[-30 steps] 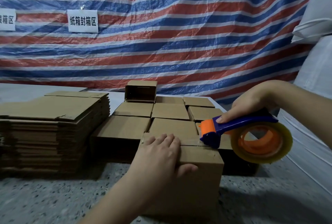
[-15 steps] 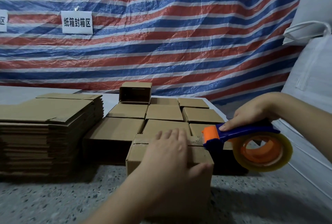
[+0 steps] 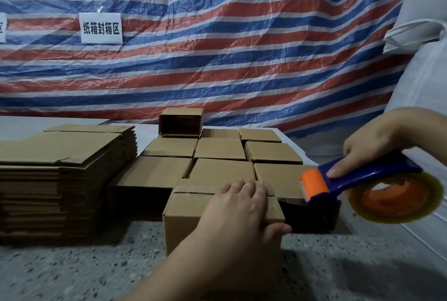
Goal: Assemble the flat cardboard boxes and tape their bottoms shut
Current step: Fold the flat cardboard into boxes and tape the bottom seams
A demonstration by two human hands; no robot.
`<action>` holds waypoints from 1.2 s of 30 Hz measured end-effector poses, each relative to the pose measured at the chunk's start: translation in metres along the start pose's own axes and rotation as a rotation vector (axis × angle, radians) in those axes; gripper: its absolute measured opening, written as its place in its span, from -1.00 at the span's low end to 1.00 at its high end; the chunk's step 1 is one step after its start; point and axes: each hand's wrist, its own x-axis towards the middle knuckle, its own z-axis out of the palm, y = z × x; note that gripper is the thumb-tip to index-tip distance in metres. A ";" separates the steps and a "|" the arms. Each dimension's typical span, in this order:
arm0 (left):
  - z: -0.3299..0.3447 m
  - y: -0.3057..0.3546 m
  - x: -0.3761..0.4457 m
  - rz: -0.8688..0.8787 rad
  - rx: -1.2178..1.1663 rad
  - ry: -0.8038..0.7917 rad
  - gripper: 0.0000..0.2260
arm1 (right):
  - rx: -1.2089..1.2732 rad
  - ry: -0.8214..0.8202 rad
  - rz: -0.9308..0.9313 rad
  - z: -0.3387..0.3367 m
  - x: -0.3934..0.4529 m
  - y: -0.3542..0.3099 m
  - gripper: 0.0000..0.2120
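1. Where the speckled floor [image 3: 72, 271] ends, a striped tarp [image 3: 217, 59] in red, blue and white hangs as the backdrop, with a white sign [image 3: 101, 28] fixed to it and the edge of a second sign at the far left.
2. One tall stack of flat boxes [image 3: 60, 180] sits at the left, plain brown cardboard, unfolded, layered too closely to count.
3. Behind the near box, eight finished boxes [image 3: 219, 148] stand packed together in rows, and a ninth, open box [image 3: 181, 122] lies on its side at the back with its mouth facing the camera.
4. One box [image 3: 186, 216] stands on the floor at the front centre, brown and plain, its two top flaps folded shut with the seam running across.
5. One tape dispenser [image 3: 358, 180], blue-handled with an orange head and a roll of clear tape, is just off the box's right edge, its head at the seam's end.
6. Left hand [image 3: 239, 213] lies across the box top, fingers straight over the seam, thumb down the near side.
7. Right hand [image 3: 372, 143] is wrapped around the dispenser handle, forefinger lying along it.
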 end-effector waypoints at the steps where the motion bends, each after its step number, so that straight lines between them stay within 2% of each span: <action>1: 0.000 0.000 -0.001 0.006 -0.008 -0.006 -0.19 | -0.085 0.026 0.037 0.005 0.001 -0.008 -0.18; 6: -0.004 0.003 0.000 0.004 -0.001 -0.058 -0.34 | -0.176 0.183 0.014 0.040 0.022 -0.051 -0.33; 10: -0.006 0.004 -0.002 0.008 0.006 -0.070 -0.36 | -0.342 0.271 0.038 0.080 0.038 -0.046 -0.34; 12: -0.008 0.004 -0.004 0.011 -0.002 -0.073 -0.33 | -0.205 0.352 0.011 0.106 0.051 -0.033 -0.37; 16: -0.008 0.005 -0.004 0.019 -0.009 -0.060 -0.25 | 0.046 0.626 -0.069 0.162 0.069 -0.012 -0.47; 21: -0.006 0.004 -0.003 0.014 -0.033 -0.047 -0.25 | 0.092 0.799 -0.015 0.215 0.092 -0.009 -0.43; 26: -0.002 0.004 -0.002 0.017 -0.018 -0.014 -0.24 | 0.037 0.907 0.108 0.217 0.092 -0.014 -0.26; 28: -0.002 0.003 -0.002 0.020 -0.021 -0.017 -0.23 | 0.134 0.999 0.071 0.203 0.087 -0.019 -0.22; 29: -0.002 0.003 -0.002 0.021 -0.021 -0.015 -0.23 | 0.279 1.025 0.000 0.195 0.086 -0.022 -0.22; 31: -0.002 0.003 -0.002 0.023 -0.021 -0.009 -0.22 | 0.725 0.967 -0.191 0.177 0.080 -0.035 -0.29; 33: -0.003 0.003 -0.003 0.023 -0.021 -0.014 -0.23 | 1.149 0.701 -0.304 0.162 0.072 -0.054 -0.46; 36: -0.002 0.004 -0.002 0.023 -0.004 -0.007 -0.26 | 1.412 0.320 -0.387 0.154 0.062 -0.076 -0.59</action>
